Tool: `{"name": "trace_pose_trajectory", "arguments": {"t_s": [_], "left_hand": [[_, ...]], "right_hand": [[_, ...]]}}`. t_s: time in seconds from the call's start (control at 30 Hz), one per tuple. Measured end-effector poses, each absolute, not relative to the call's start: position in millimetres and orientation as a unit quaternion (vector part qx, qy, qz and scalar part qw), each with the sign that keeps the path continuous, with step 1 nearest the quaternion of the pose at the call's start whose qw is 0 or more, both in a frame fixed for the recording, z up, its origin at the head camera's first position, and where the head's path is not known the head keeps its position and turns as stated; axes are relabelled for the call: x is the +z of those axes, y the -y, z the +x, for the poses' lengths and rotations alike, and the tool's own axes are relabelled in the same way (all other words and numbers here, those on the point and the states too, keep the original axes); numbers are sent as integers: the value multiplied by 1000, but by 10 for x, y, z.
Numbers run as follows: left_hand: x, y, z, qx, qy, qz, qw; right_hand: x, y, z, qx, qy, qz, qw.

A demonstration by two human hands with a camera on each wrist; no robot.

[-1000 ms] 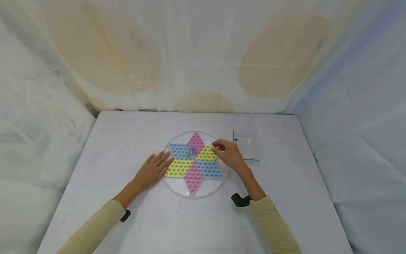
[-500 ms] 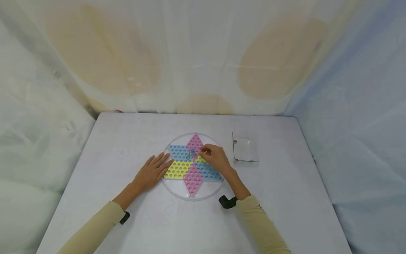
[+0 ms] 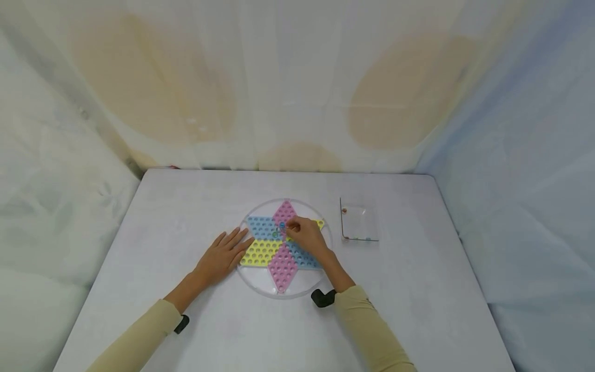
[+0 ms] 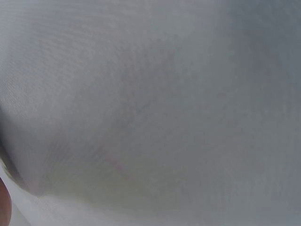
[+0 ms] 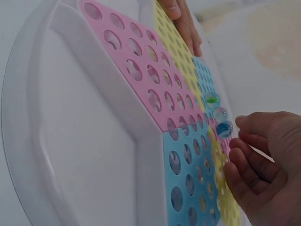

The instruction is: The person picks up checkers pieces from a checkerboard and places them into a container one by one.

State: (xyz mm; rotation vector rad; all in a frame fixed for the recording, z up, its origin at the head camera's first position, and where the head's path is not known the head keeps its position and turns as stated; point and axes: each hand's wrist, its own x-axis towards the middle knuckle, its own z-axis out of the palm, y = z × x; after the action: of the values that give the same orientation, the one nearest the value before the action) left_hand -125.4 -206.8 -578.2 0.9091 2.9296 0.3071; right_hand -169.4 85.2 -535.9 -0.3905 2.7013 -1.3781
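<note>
A round Chinese checkers board point(image 3: 282, 266) with a pink, yellow and blue star of holes lies on the table. My left hand point(image 3: 224, 257) rests flat at its left edge, fingers spread over the yellow and blue corners. Over the right part of the star is my right hand point(image 3: 306, 235), with curled fingers. Its thumb and index tips are close beside a blue marble point(image 5: 224, 129); whether they hold anything is hidden. Next to that marble sit a clear marble point(image 5: 219, 113) and a green marble point(image 5: 212, 99). The left wrist view shows mostly blurred pale cloth.
To the right of the board stands a clear square box point(image 3: 359, 223) with dark edge lines and a few small marbles inside. A white table point(image 3: 186, 196) carries everything. Pale curtains point(image 3: 297, 82) hang behind and at both sides.
My right hand has moved left from the board's right edge, near the clear box, to the marbles by the centre. My left hand has stayed in place.
</note>
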Motion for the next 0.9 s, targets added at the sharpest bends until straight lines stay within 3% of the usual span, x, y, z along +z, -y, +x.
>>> {"name": "trace_pose_trajectory", "arguments": {"t_s": [0.9], "left_hand": [[-5812, 2054, -1297, 110, -944, 310, 4]], "right_hand": [[-5471, -790, -1729, -436, -892, -116, 30]]}}
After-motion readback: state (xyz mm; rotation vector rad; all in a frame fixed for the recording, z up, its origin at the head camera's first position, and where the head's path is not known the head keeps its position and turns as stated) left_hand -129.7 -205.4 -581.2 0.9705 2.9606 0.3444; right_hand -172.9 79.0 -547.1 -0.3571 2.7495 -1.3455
